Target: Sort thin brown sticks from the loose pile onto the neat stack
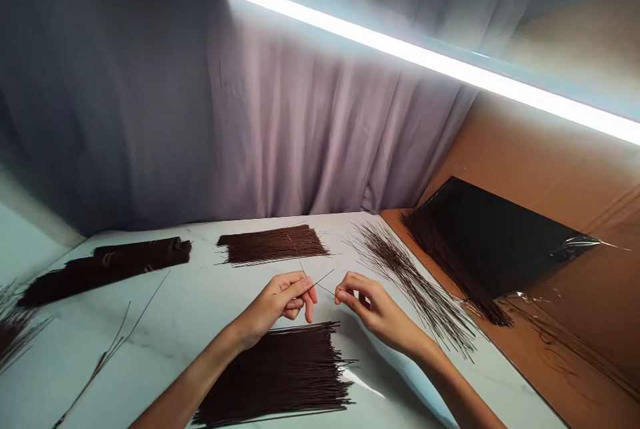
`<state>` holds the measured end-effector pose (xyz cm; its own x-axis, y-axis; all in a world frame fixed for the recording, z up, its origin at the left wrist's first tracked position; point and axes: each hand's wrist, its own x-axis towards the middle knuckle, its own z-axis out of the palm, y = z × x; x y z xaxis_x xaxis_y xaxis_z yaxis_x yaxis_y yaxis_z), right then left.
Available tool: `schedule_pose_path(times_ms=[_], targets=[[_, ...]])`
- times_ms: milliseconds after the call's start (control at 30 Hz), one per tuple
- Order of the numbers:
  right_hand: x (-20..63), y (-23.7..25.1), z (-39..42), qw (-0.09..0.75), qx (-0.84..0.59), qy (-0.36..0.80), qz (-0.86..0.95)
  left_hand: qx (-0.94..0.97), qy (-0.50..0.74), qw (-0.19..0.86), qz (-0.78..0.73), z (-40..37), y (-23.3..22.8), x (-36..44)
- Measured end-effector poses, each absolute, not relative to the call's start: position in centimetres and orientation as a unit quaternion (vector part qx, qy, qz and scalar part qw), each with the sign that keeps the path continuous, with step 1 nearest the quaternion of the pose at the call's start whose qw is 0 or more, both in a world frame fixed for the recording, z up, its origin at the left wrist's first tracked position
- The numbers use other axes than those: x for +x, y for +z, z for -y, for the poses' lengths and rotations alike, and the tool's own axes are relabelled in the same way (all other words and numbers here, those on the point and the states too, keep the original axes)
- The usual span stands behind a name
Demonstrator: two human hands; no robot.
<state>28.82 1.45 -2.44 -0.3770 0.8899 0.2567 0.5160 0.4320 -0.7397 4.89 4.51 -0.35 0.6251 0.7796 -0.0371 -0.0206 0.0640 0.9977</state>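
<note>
My left hand (285,299) and my right hand (367,309) hover close together above a white table (200,302). Each pinches thin dark sticks (320,280) between thumb and forefinger; the strands cross between the two hands. Right below my wrists lies a flat pile of dark brown sticks (280,375). Just beyond my hands rests another neat bundle of sticks (273,244).
A long dark bundle (107,267) lies at the left. Loose sticks fan out at the right (410,275). A large plastic-wrapped pack of sticks (490,242) sits on a brown board. Stray strands (115,342) lie front left. A grey curtain hangs behind.
</note>
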Motion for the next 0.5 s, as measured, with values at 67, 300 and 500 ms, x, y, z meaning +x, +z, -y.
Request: schedule_pose_path(times_ms=[67, 300, 500], targets=[[29.2, -2.1, -1.5, 0.328, -0.451, 0.286, 0.779, 0.611, 0.303, 0.663, -0.309, -4.4, -0.4, 5.1], [28.9, -1.4, -0.2, 0.310, -0.446, 0.267, 0.796, 0.648, 0.339, 0.587, -0.348, -4.2, -0.7, 5.4], [31.3, -0.3, -0.8, 0.285, -0.470, 0.313, 0.774, 0.679, 0.347, 0.539, -0.359, -5.1, -1.3, 4.5]])
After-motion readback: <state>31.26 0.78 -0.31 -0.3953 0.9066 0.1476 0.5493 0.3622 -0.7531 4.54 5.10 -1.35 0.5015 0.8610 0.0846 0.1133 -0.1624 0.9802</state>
